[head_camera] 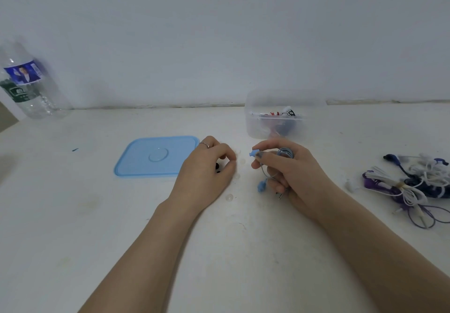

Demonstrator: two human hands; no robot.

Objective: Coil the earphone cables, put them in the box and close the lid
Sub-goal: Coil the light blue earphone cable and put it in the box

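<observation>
Here the right hand (287, 169) holds a blue-grey earphone cable (285, 153) coiled round its fingers, thumb and forefinger pinching one blue earbud (254, 153) at the front of the grip. A second blue earbud (261, 187) dangles just below the fingers, and the metal plug (280, 196) pokes out under the palm; how many turns the coil has is hidden by the hand. Just left of that grip, the left hand (209, 166) rests on the table (73, 227) with its fingers curled over something small and dark (217, 166), too covered to identify. A thin ring (205, 144) sits on one finger. Small clear round bits (229, 197) lie between and below the two hands, hard to make out against the pale surface.

Beyond the right hand stands the clear box (275, 114), open, with red, black and white cables inside, blurred through the plastic. The blue lid (151, 155) lies flat beside the left hand, partly covered by it. Well right of the grip lies a tangle of white, purple and dark blue earphones (411, 185), cut off by the frame edge.

Far left, a clear plastic bottle (26, 81) leans at the frame edge; its blue-and-green label carries a printed figure and writing too blurred to read.
</observation>
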